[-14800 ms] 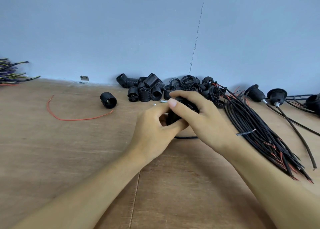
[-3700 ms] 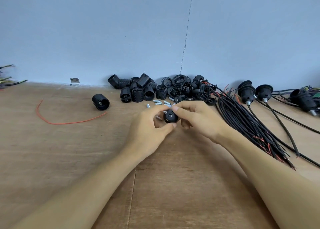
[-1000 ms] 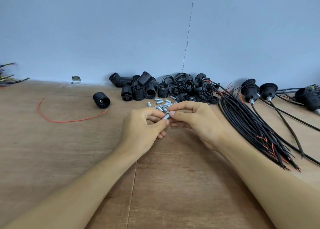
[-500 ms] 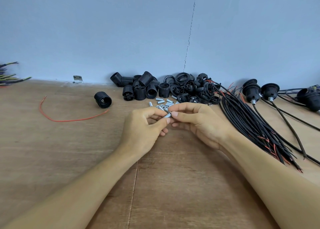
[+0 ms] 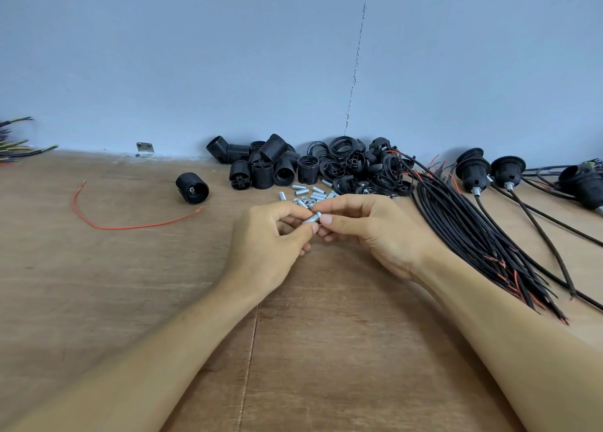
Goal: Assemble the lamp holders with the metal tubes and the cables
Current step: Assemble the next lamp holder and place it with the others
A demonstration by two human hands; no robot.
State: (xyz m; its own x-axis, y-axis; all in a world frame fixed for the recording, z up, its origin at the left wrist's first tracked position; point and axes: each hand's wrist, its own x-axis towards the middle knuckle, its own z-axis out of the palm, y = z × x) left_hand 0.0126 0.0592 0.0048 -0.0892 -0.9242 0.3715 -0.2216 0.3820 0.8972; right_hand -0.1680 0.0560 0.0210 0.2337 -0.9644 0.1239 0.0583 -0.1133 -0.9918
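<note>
surface (image 5: 326,350): a wooden board with a seam running from the near edge toward the middle; both forearms come in over the near edge.
left hand (image 5: 267,245): at the middle of the surface, thumb and forefinger pinch the metal tube, other fingers curled below.
right hand (image 5: 375,232): just beside the left one, fingertips touching it, thumb and forefinger pinch the right end of the same tube.
metal tube (image 5: 311,219): short, silver, threaded, held between the two hands, lifted off the surface, tilted up to the right.
red wire (image 5: 130,226): lies alone on the left part of the surface, bent in a curve.
cable bundle (image 5: 463,226): many black cables with red cores, lying in a slant from the far edge to the right edge.
loose tubes (image 5: 310,195): a small heap just behind the hands.
single lamp holder (image 5: 192,188): black, on its side, apart on the left of the heap.
lamp holder pile (image 5: 270,167): black threaded pieces along the far edge, against the wall (image 5: 228,56).
rings and caps (image 5: 359,167): black, heaped right of that pile.
cabled holders (image 5: 473,170): at the far right, each with a cable coming out.
coloured wires (image 5: 16,144): at the far left corner.
</note>
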